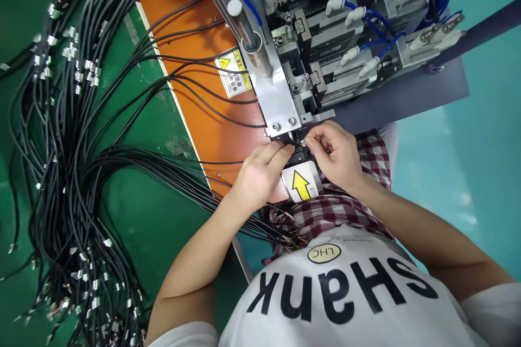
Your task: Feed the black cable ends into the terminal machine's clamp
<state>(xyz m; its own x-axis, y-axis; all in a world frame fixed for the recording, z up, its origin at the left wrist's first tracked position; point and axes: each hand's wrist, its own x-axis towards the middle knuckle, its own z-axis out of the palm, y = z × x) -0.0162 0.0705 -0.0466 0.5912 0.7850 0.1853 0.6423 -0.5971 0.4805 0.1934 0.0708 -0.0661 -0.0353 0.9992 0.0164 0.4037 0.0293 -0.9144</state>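
My left hand (258, 173) rests at the front end of the machine, fingers bent and pressed together over a black cable (222, 162) that runs in from the left. Opposite it, my right hand (336, 154) pinches the cable's thin wire ends (302, 143) between thumb and forefinger. Both sets of fingertips meet over a small black fixture block (297, 156), which they partly cover. Just below the block lies a white label with a yellow arrow (301, 185). The exact contact at the wire tips is too small to make out.
A pneumatic machine (280, 92) with blue air hoses stands beyond my hands; several cables lead into its left side. A large heap of black cables (69, 135) with silvery ends covers the green surface (134, 217) at left. More cables (252, 225) with bare wire ends hang near my lap.
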